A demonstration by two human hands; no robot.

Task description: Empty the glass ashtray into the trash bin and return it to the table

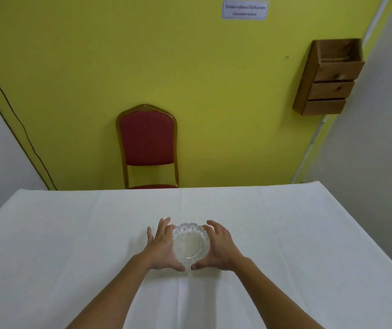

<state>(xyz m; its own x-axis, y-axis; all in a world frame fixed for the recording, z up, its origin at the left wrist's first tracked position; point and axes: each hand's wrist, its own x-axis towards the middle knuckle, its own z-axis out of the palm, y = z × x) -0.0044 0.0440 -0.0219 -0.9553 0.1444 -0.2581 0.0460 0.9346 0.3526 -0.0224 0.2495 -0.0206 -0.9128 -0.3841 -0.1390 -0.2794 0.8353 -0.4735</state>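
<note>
A round clear glass ashtray [191, 243] with a scalloped rim rests on the white tablecloth [71, 233] near the table's middle. Nothing is visible in its bowl. My left hand [160, 248] cups its left side, fingers reaching along the far rim and thumb curved round the near edge. On the other side, my right hand [218, 248] wraps it the same way. The two thumb tips almost meet in front of the ashtray. No trash bin is in view.
A red padded chair [148, 138] with a gold frame stands behind the table's far edge, against a yellow wall. A wooden wall rack [328, 79] hangs at the upper right. A black cable [19, 119] runs down the wall at left.
</note>
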